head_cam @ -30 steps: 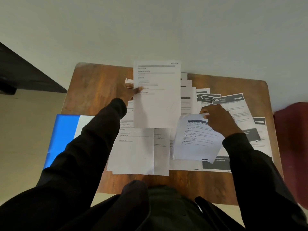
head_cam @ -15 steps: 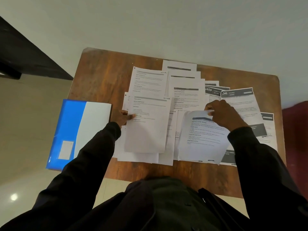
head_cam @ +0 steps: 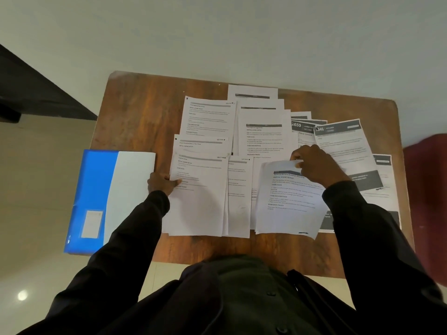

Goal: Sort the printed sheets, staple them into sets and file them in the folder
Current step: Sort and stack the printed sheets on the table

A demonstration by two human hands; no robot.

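Sheet [head_cam: 200,201] now down on pile [head_cam: 238,204], pinched by left hand [head_cam: 160,183]; curled sheet [head_cam: 287,201] in right hand [head_cam: 316,165].

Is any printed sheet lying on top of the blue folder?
No, the printed sheets all lie on the wooden table beside the blue folder.

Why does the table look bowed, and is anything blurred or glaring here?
Head view: its wide-angle lens bows the edges of the brown wooden table. Head view: dim light, one glare spot on the glossy pale floor. Head view: the maroon shape at right is smeared; small text on the white printed sheets is unreadably soft.
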